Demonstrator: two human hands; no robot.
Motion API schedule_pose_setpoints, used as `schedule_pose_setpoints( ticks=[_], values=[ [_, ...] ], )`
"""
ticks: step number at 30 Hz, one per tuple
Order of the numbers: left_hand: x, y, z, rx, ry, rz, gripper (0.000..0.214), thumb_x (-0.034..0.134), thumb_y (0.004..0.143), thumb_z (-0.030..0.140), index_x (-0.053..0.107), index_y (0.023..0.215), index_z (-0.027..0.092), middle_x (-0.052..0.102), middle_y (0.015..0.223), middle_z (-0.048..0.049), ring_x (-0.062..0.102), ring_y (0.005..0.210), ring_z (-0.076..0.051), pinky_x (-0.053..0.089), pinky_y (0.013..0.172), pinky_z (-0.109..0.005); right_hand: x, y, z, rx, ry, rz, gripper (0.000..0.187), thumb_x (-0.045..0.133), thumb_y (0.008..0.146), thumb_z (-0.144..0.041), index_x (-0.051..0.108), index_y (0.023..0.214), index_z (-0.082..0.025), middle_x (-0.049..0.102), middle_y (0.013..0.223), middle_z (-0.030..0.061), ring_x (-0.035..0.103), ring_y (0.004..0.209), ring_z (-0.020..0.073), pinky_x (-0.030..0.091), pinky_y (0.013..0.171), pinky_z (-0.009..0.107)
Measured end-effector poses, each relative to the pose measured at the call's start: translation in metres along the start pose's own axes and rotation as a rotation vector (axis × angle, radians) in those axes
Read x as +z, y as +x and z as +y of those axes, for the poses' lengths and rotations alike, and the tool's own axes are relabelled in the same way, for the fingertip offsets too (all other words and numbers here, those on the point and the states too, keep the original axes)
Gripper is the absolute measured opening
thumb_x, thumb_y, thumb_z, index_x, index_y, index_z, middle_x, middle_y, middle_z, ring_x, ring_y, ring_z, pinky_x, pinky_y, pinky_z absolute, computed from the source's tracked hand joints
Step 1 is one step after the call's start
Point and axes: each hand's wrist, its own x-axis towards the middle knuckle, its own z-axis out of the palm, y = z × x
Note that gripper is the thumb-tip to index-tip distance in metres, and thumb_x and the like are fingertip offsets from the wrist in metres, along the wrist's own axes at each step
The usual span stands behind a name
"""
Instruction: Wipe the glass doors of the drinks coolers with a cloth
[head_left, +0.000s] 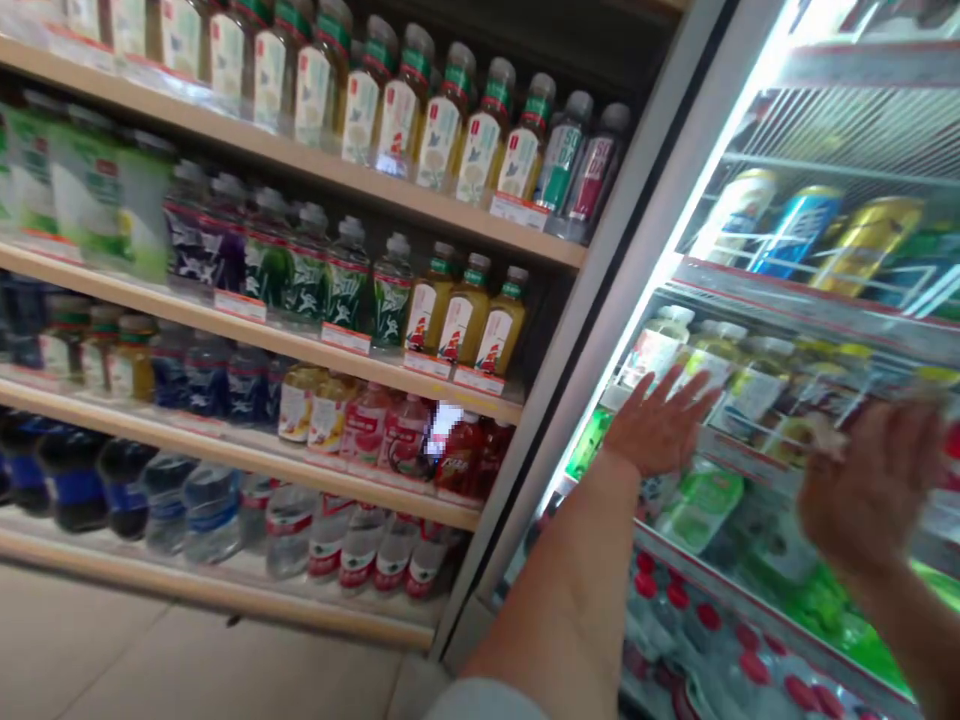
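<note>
My left hand [660, 425] reaches into a lit drinks cooler [660, 250] with its fingers stretched out and apart, holding nothing, next to pale bottles [660, 345] on a wire shelf. My right hand [874, 490] is farther right at the same shelf, blurred by motion, fingers raised near bottles with yellow caps [817, 375]; whether it holds anything is unclear. Green bottles [697, 505] lie just below my left hand.
Open wooden shelves [300, 345] on the left carry rows of tea, juice and water bottles. Cans [802, 230] lie on the cooler's upper rack. Red-capped bottles [720, 640] fill its lower shelf. Pale floor tiles [150, 660] run below.
</note>
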Motion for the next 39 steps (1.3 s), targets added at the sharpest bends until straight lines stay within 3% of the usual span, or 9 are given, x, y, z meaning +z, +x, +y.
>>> schedule_pose_setpoints(
  ticks=[5,10,13,17,19,25,31,36,39],
  values=[
    [0.004,0.001,0.0,-0.015,-0.025,0.027,0.056,0.038,0.105,0.03,0.035,0.161,0.023,0.023,0.168,0.0,0.007,0.158,-0.028,0.02,0.13,-0.05,-0.002,-0.023,-0.029,-0.348,0.057,-0.276,0.072,0.05,0.101,-0.032,0.019,0.165,-0.021,0.04,0.16,0.0123,0.033,0.153,0.0241,0.025,0.128,0.039],
    [0.006,0.002,-0.001,-0.017,-0.026,0.034,0.056,0.041,0.104,0.027,0.038,0.159,0.022,0.027,0.167,-0.0009,0.009,0.158,-0.027,0.019,0.13,-0.05,-0.005,0.021,0.019,-0.082,0.043,-0.175,0.066,0.039,0.101,-0.041,0.035,0.159,-0.01,0.037,0.161,0.0164,0.027,0.155,0.027,0.017,0.129,0.047],
    [0.006,0.003,-0.002,-0.021,-0.03,0.027,0.056,0.043,0.103,0.026,0.038,0.159,0.021,0.029,0.166,-0.0029,0.008,0.158,-0.028,0.018,0.13,-0.051,-0.003,0.009,0.017,-0.055,0.008,-0.068,0.072,0.041,0.1,-0.042,0.031,0.159,-0.002,0.028,0.164,0.0215,0.018,0.158,0.0312,0.021,0.128,0.049],
    [0.006,0.004,-0.003,-0.026,-0.052,0.045,0.057,0.044,0.103,0.025,0.038,0.159,0.02,0.031,0.166,-0.0054,0.009,0.158,-0.028,0.019,0.129,-0.052,-0.008,-0.03,-0.005,-0.511,0.104,-0.308,0.07,0.047,0.1,-0.021,0.019,0.164,-0.015,0.038,0.162,0.011,0.027,0.155,0.0206,0.017,0.131,0.038],
    [0.006,0.005,-0.003,-0.029,-0.071,0.061,0.056,0.043,0.102,0.024,0.039,0.158,0.019,0.032,0.165,-0.0062,0.01,0.158,-0.028,0.018,0.129,-0.053,-0.011,-0.025,0.0,-0.592,0.143,-0.38,0.071,0.047,0.1,-0.018,0.018,0.165,-0.02,0.043,0.159,0.0059,0.033,0.153,0.0174,0.011,0.132,0.038],
    [0.008,0.007,-0.004,-0.047,-0.095,0.089,0.057,0.045,0.1,0.022,0.041,0.157,0.019,0.034,0.164,-0.0085,0.012,0.157,-0.029,0.019,0.128,-0.054,-0.012,0.012,0.022,-0.106,0.026,-0.136,0.073,0.048,0.101,-0.024,0.014,0.165,-0.017,0.027,0.166,0.0117,0.02,0.157,0.0275,0.021,0.128,0.051],
    [0.007,0.008,-0.004,-0.044,-0.064,0.107,0.055,0.044,0.099,0.022,0.044,0.154,0.018,0.037,0.163,-0.0091,0.013,0.157,-0.029,0.02,0.128,-0.054,-0.015,-0.027,0.003,-0.557,0.148,-0.363,0.068,0.042,0.102,-0.017,0.016,0.165,-0.02,0.038,0.162,0.0041,0.028,0.155,0.0152,0.005,0.133,0.037],
    [0.008,0.009,-0.005,-0.055,-0.063,0.095,0.056,0.044,0.098,0.021,0.044,0.154,0.019,0.038,0.162,-0.0087,0.014,0.157,-0.029,0.019,0.128,-0.054,-0.021,-0.01,0.031,-0.098,0.019,-0.133,0.07,0.045,0.102,-0.022,0.014,0.165,-0.02,0.034,0.164,0.0078,0.026,0.156,0.0243,0.014,0.131,0.048],
    [0.008,0.009,-0.004,-0.058,-0.066,0.088,0.055,0.043,0.1,0.022,0.044,0.154,0.018,0.036,0.163,-0.0085,0.014,0.157,-0.029,0.019,0.128,-0.054,-0.028,-0.034,0.026,-0.12,0.021,-0.168,0.071,0.045,0.102,-0.021,0.013,0.165,-0.015,0.031,0.164,0.0112,0.022,0.157,0.0252,0.018,0.13,0.046]
  ],
)
